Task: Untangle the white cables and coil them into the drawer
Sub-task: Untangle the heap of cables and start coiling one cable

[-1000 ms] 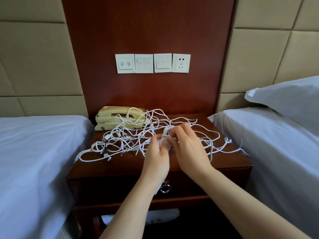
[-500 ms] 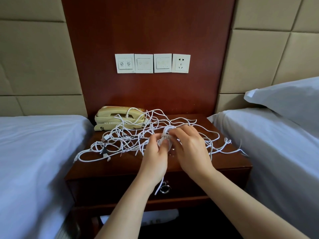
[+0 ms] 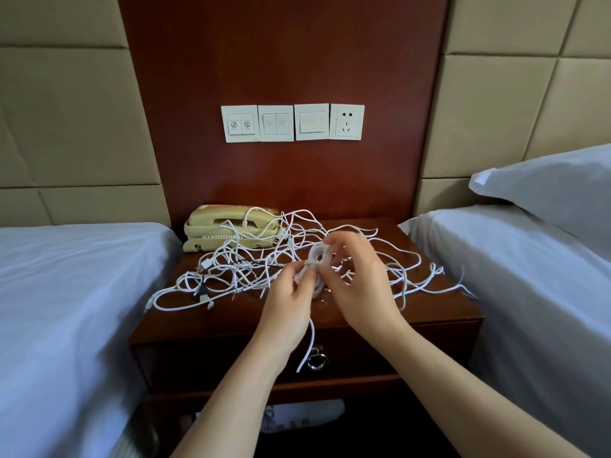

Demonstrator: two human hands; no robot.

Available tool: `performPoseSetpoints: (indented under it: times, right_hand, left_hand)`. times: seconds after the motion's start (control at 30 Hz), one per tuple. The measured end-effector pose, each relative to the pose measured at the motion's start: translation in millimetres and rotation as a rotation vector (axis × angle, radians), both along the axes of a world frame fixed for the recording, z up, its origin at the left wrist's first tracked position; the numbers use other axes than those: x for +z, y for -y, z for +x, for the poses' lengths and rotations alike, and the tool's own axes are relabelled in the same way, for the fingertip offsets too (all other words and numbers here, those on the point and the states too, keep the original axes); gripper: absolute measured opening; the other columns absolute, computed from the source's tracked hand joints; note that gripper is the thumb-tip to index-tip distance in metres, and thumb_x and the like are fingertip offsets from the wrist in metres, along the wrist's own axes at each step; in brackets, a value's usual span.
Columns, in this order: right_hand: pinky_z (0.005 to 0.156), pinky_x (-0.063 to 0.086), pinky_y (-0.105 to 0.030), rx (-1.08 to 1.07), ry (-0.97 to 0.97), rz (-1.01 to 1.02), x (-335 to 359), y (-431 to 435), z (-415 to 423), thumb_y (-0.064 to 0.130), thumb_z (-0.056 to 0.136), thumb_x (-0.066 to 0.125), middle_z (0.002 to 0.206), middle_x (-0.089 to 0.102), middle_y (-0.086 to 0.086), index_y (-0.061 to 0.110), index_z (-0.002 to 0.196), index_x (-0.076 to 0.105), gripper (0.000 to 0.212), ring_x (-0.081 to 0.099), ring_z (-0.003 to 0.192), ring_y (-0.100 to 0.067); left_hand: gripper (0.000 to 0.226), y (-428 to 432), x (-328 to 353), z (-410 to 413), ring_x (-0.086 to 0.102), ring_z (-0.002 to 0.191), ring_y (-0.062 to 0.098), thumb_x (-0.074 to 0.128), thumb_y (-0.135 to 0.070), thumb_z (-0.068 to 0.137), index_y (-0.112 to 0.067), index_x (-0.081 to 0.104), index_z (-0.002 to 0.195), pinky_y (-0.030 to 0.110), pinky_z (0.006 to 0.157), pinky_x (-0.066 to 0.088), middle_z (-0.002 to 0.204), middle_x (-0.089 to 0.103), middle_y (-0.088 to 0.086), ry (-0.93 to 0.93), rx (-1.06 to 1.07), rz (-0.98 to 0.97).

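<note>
We hold a small round coil of thin white cable [image 3: 318, 258] between both hands, lifted just above the dark red-brown wooden nightstand [image 3: 429, 312]. Our left hand [image 3: 287, 309] pinches the coil's lower edge between thumb and fingertips. Our right hand [image 3: 360, 292] curls round its right and far side, though those fingertips are blurred. The coil stands on edge with its opening turned towards us.

From the left-hand pinch a loose white tail [image 3: 309, 342] hangs straight down over the nightstand's front edge. Its end lies just beside the metal ring pull [image 3: 317, 362] of the closed dark wooden drawer [image 3: 215, 358].

So the drawer lies directly below the grip and towards us. The remaining tangle of thin white cables [image 3: 244, 272] spreads the other way, beyond the hands and off to the left. It drapes over the cream plastic telephone [image 3: 228, 231], and some strands trail to the right edge.

We judge that the tail must be wound in first. One hand must then let go to open the drawer. The left wrist sits nearer the pull, while the right hand has the fuller hold on the coil.
</note>
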State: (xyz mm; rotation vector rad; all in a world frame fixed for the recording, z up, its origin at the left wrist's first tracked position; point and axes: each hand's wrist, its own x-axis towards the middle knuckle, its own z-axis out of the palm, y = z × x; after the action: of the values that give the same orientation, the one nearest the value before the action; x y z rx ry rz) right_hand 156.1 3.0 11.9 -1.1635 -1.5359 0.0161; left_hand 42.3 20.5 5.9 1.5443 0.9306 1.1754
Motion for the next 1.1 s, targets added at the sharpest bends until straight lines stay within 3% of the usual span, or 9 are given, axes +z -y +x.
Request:
performPoseSetpoints:
  times: [0.17,0.27,0.37,0.47,0.57,0.73,0.83,0.97,1.1]
  right_hand:
    - [0.065,0.051,-0.017,0.122,-0.197,-0.248,-4,1,9,0.018,0.085,0.068,0.095,0.062,-0.001,0.032,0.108,0.055,0.029,0.065,0.079,-0.011]
    - [0.067,0.051,-0.018,0.096,-0.14,-0.34,-7,2,11,0.024,0.087,0.065,0.092,0.067,0.003,0.019,0.117,0.059,0.031,0.066,0.08,-0.009]
    - [0.069,0.05,-0.019,0.031,-0.081,-0.356,-8,4,11,0.026,0.087,0.065,0.09,0.067,0.006,0.014,0.116,0.062,0.031,0.064,0.082,-0.006]
    - [0.062,0.051,-0.015,0.091,-0.177,-0.425,-6,9,11,0.022,0.089,0.062,0.075,0.067,0.007,0.012,0.11,0.065,0.022,0.063,0.067,-0.001]
    - [0.067,0.059,-0.03,0.183,-0.342,-0.518,-8,16,9,0.016,0.093,0.056,0.079,0.07,-0.006,0.012,0.096,0.068,0.013,0.068,0.07,-0.015]
    - [0.055,0.053,-0.02,0.195,-0.349,-0.619,-19,34,14,0.013,0.094,0.055,0.082,0.071,-0.011,0.004,0.096,0.066,0.015,0.067,0.066,-0.017]
    - [0.057,0.055,-0.024,0.145,-0.264,-0.649,-26,41,26,0.015,0.092,0.058,0.081,0.071,-0.01,0.005,0.095,0.067,0.013,0.069,0.068,-0.021]
    - [0.053,0.052,-0.019,0.051,0.008,-0.656,-36,48,39,0.015,0.089,0.061,0.068,0.068,0.0,0.012,0.089,0.067,0.007,0.062,0.053,-0.002]
    - [0.067,0.053,-0.028,-0.016,0.156,-0.678,-46,47,48,0.02,0.085,0.065,0.071,0.067,0.007,0.02,0.088,0.067,0.004,0.06,0.063,-0.003]
  left_hand:
    - [0.026,0,-1,-7,0.06,0.087,-0.006,0.05,-0.023,0.096,-0.045,0.056,0.083,0.019,0.085,0.048,0.089,0.063,-0.019,-0.079,0.016,0.033]
    - [0.024,1,0,-13,0.056,0.075,-0.016,0.052,-0.021,0.095,-0.043,0.058,0.085,0.003,0.069,0.043,0.081,0.058,-0.025,-0.199,0.021,0.094]
    - [0.02,0,0,-16,0.058,0.092,-0.001,0.055,-0.023,0.093,-0.023,0.067,0.109,0.016,0.079,0.044,0.098,0.065,-0.014,-0.322,0.016,0.16]
    - [0.017,0,1,-20,0.061,0.088,0.006,0.057,-0.023,0.091,-0.019,0.07,0.101,0.02,0.076,0.045,0.092,0.068,-0.009,-0.342,-0.013,0.17]
    - [0.014,5,-1,-23,0.064,0.084,0.011,0.058,-0.021,0.091,-0.02,0.071,0.096,0.024,0.076,0.046,0.087,0.071,-0.004,-0.363,-0.065,0.16]
    - [0.019,15,-5,-40,0.058,0.089,-0.002,0.05,-0.025,0.096,-0.024,0.068,0.101,0.022,0.081,0.046,0.096,0.066,-0.014,-0.449,-0.107,0.059]
    - [0.025,10,-22,-55,0.06,0.093,0.009,0.042,-0.016,0.097,-0.015,0.067,0.102,0.02,0.075,0.045,0.099,0.066,-0.003,-0.496,-0.004,-0.051]
    - [0.023,8,-62,-58,0.061,0.103,0.018,0.049,-0.012,0.092,-0.017,0.066,0.106,0.028,0.093,0.045,0.104,0.067,0.003,-0.697,-0.033,-0.138]
    - [0.022,8,-97,-45,0.062,0.104,0.022,0.058,-0.011,0.087,-0.011,0.065,0.108,0.035,0.096,0.047,0.107,0.068,0.007,-0.692,-0.04,-0.141]
